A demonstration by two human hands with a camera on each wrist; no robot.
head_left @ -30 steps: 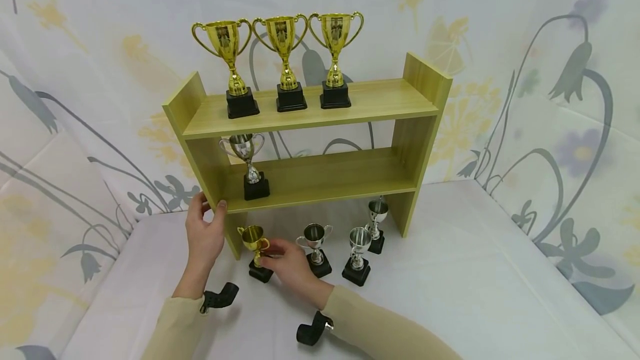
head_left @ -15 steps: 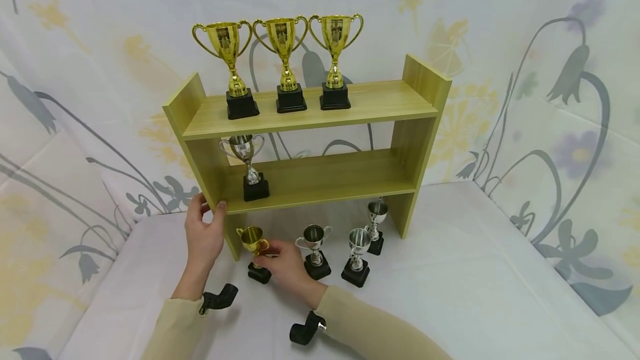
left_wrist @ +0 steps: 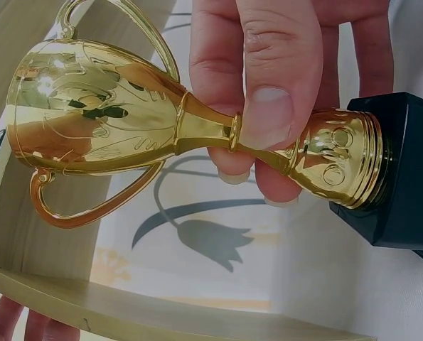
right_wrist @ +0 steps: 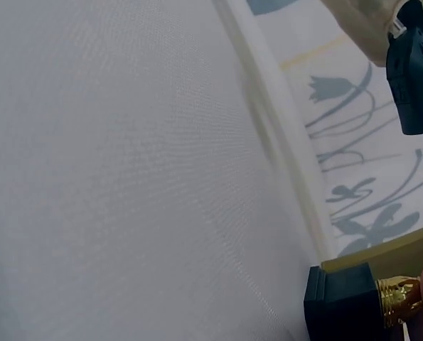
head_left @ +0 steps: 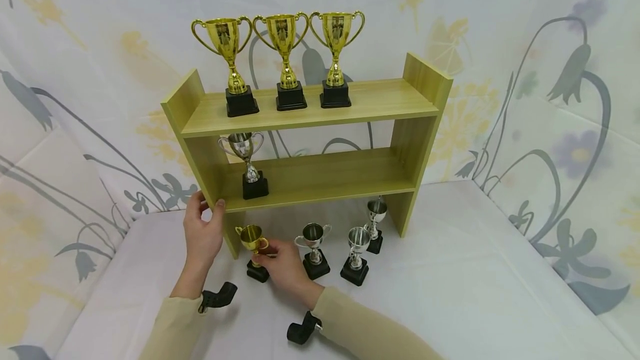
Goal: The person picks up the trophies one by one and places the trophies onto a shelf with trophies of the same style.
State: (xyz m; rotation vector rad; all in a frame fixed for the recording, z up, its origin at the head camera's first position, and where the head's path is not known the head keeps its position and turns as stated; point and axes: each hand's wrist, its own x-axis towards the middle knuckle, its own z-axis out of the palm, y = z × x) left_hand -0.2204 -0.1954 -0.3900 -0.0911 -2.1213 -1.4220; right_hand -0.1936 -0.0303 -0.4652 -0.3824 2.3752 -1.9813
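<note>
My right hand [head_left: 286, 266] pinches a small gold trophy cup [head_left: 251, 236] by its stem, low in front of the shelf's left end. In the left wrist view, thumb and fingers close round the narrow stem of this two-handled gold cup [left_wrist: 90, 106]. Its black base [right_wrist: 346, 305] appears at the bottom of the right wrist view. My left hand [head_left: 202, 238] grips the left side panel of the wooden shelf [head_left: 320, 179], thumb at the front edge and fingers behind. To the right of the gold cup, several small silver trophies [head_left: 313, 238] stand upright on the white cloth.
Three larger gold trophies [head_left: 282, 60] stand in a row on the top board. One silver trophy [head_left: 245, 151] stands at the left of the middle board. Behind the shelf rises a flower-printed cloth backdrop [head_left: 500, 71]. A white cloth [head_left: 450, 282] covers the table.
My right hand and forearm have shifted slightly left, along with the gold trophy cup. My left hand keeps its hold on the shelf panel.
</note>
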